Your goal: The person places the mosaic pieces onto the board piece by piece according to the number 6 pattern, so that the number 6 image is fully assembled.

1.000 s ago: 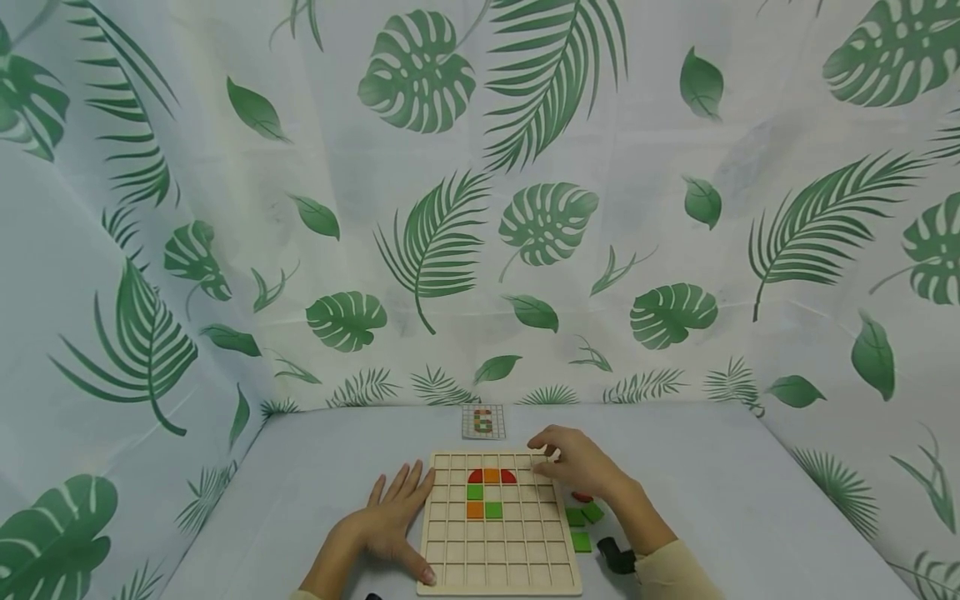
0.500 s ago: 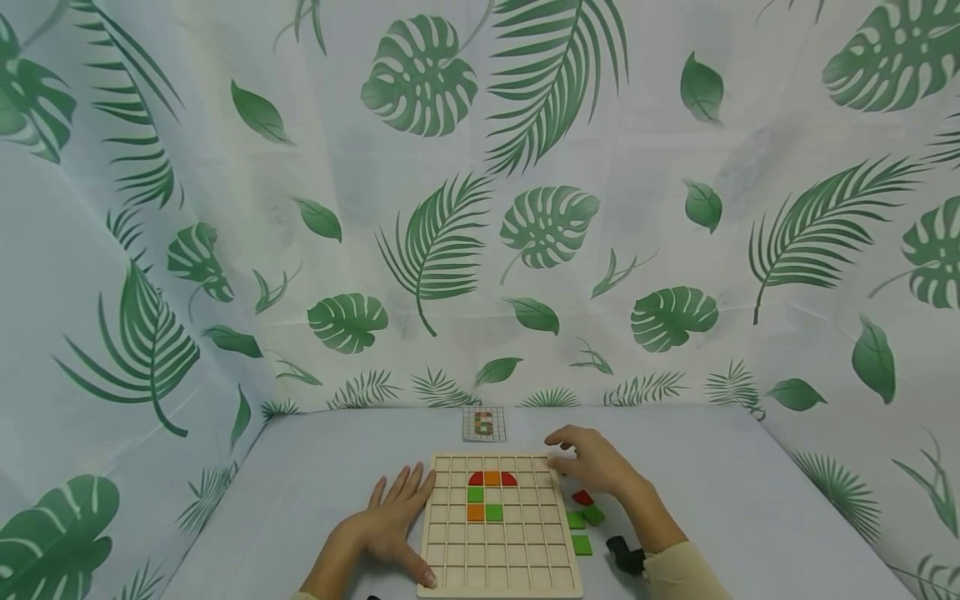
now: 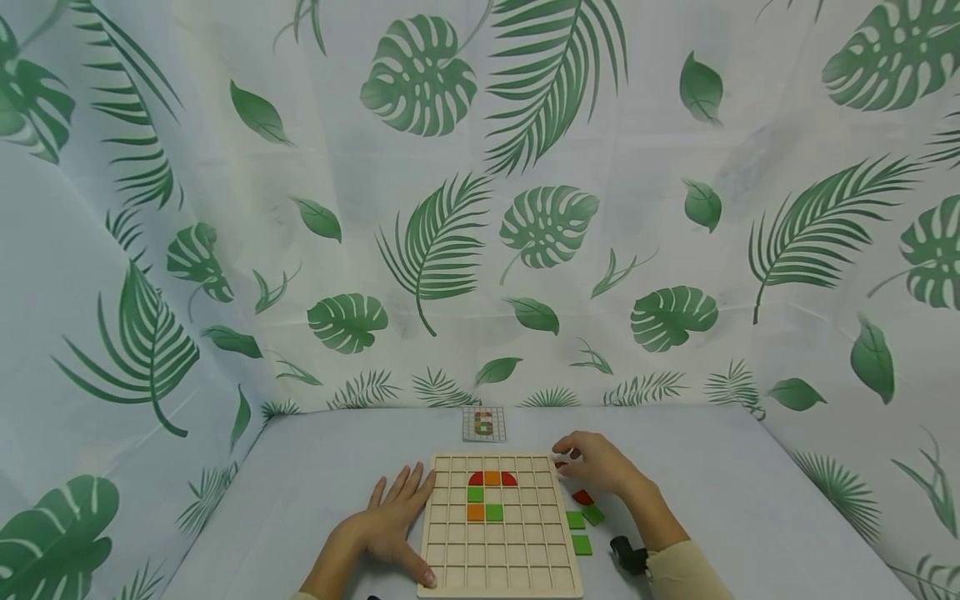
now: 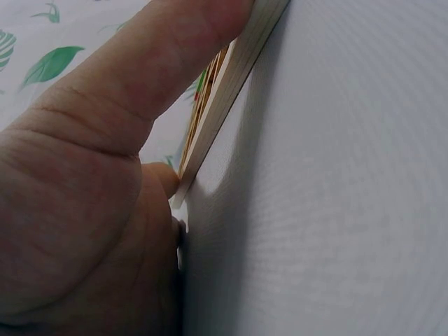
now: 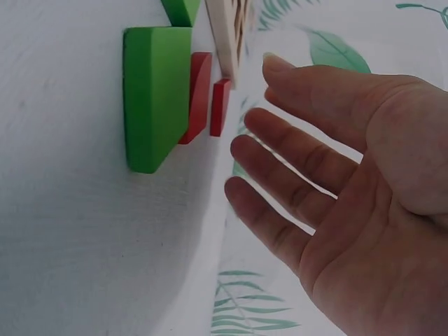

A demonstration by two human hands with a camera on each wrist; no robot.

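Note:
A pale wooden grid board (image 3: pixel 517 575) lies on the table. Several red, orange and green pieces sit in its upper cells, among them an orange square (image 3: pixel 492 478) between two rounded red ones. My left hand (image 3: pixel 393 521) rests along the board's left edge, fingers spread, thumb on the near left corner. Just off the far right corner my right hand (image 3: pixel 600 463) hovers with loosely bent fingers and nothing between them. Partly behind its fingertips is a red piece (image 5: pixel 220 108). Closer in lie another red piece (image 3: pixel 582 497) and a green square (image 5: pixel 157 98).
A small card (image 3: pixel 483 424) with a coloured grid pattern lies beyond the board. More green squares (image 3: pixel 582 545) lie along the board's right side. A black device (image 3: pixel 628 555) is at my right wrist. A leaf-printed cloth (image 3: pixel 480 250) hangs behind the table.
My right hand has moved right, from over the board's far right corner to just outside it, uncovering red pieces on the table. The left hand stays put.

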